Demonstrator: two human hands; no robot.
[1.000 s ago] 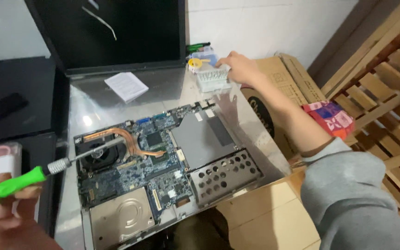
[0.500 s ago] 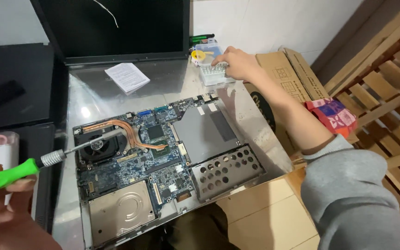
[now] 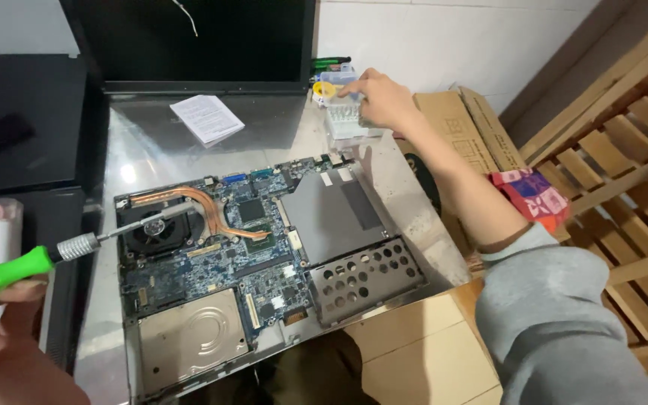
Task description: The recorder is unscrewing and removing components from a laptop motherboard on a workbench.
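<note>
Reaching into the clear parts box (image 3: pixel 348 120) behind the opened laptop (image 3: pixel 264 262), the right hand (image 3: pixel 380 97) pinches its contents; the left hand (image 3: pixel 1 315) clenches the green screwdriver (image 3: pixel 9 271), tip over the fan. Next move likely requires accurate tip seating.

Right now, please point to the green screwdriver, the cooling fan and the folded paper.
green screwdriver (image 3: pixel 5 274), head view, on its handle.
cooling fan (image 3: pixel 151 226), head view, on its hub.
folded paper (image 3: pixel 206 118), head view, on its middle.

Glossy green plastic screwdriver (image 3: pixel 9 271) handle in the left grip, its knurled metal collar shining; copper heat pipe (image 3: pixel 208 214) beyond; polished counter (image 3: pixel 151 150)
</note>
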